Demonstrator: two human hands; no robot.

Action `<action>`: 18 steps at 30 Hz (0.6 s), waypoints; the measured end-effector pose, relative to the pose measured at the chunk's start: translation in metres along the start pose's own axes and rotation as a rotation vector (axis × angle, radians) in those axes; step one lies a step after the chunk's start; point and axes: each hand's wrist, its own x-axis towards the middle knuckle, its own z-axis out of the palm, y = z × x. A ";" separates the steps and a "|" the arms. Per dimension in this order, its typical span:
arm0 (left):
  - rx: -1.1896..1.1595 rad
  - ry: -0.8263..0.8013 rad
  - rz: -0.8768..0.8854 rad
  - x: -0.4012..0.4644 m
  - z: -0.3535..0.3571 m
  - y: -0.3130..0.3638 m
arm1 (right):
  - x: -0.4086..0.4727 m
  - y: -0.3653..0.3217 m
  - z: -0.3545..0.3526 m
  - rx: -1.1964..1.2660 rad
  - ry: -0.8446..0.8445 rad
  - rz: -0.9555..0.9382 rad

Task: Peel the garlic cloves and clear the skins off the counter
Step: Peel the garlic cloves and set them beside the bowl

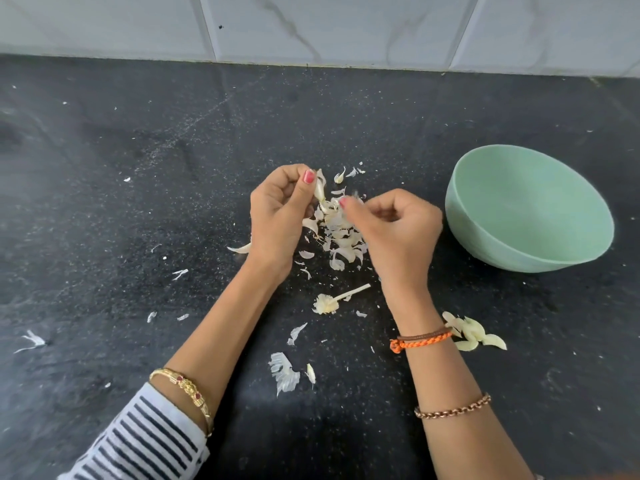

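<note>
My left hand (277, 216) pinches a pale garlic clove (319, 192) between thumb and curled fingers, above the middle of the black counter. My right hand (398, 230) is close beside it, fingers curled, its thumb and fingertip at a bit of skin near the clove. A pile of papery garlic skins (341, 237) lies on the counter under and between both hands. Several peeled yellowish cloves (474, 332) lie by my right wrist. A bare garlic stem with its root base (332, 301) rests between my forearms.
An empty mint-green bowl (485, 237) stands on the counter to the right of my right hand. Loose skin scraps (285, 374) are scattered toward the front and left of the black counter (138, 202). A white tiled wall (311, 26) borders the back edge.
</note>
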 end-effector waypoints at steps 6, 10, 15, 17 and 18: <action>-0.040 -0.005 0.010 -0.001 0.000 -0.003 | -0.003 -0.003 0.004 0.020 -0.230 -0.062; 0.108 -0.049 0.093 -0.001 0.001 -0.006 | -0.006 -0.005 0.006 -0.026 -0.187 -0.141; 0.173 -0.062 0.133 0.000 -0.002 -0.007 | -0.006 -0.004 0.004 -0.084 -0.134 -0.129; 0.214 -0.070 0.164 0.001 -0.004 -0.008 | -0.006 -0.004 0.004 -0.114 -0.126 -0.104; 0.237 -0.071 0.177 0.000 -0.004 -0.009 | -0.006 -0.004 0.003 -0.129 -0.125 -0.094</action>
